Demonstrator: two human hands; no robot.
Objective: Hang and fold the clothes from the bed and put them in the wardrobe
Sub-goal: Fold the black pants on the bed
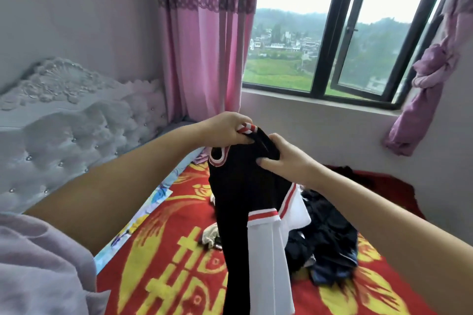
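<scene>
- Head view: we see a black garment (pixel 240 186) with red-and-white striped trim held up above the bed (pixel 163 250), its lower part hanging out of frame at the bottom edge.
- The left hand (pixel 225 129) grips the top of the garment; its fingers are curled round the cloth and a piece of the striped trim shows just beside the knuckles.
- The right hand (pixel 284 158) pinches the black cloth just to the right of the left hand, thumb on top and fingers under the fold; the two hands are near each other but apart.
- White pleated panels (pixel 271 250) edged with red bands hang from the garment's right side, in front of the bed.
- A heap of dark clothes (pixel 325 238) lies on the bed behind and to the right of the held garment.
- A small pale cloth item (pixel 210 235) lies on the bedcover just left of the hanging garment; we cannot tell what it is.
- The red bedcover (pixel 371 284) bears large yellow motifs.
- A tufted pale headboard (pixel 76 120) stands at the left.
- A pink curtain (pixel 204 41) hangs beside the window (pixel 330 25), and a second curtain (pixel 430 79), knotted, hangs at the right.
- A lilac sleeve (pixel 38 268) fills the lower left corner.
</scene>
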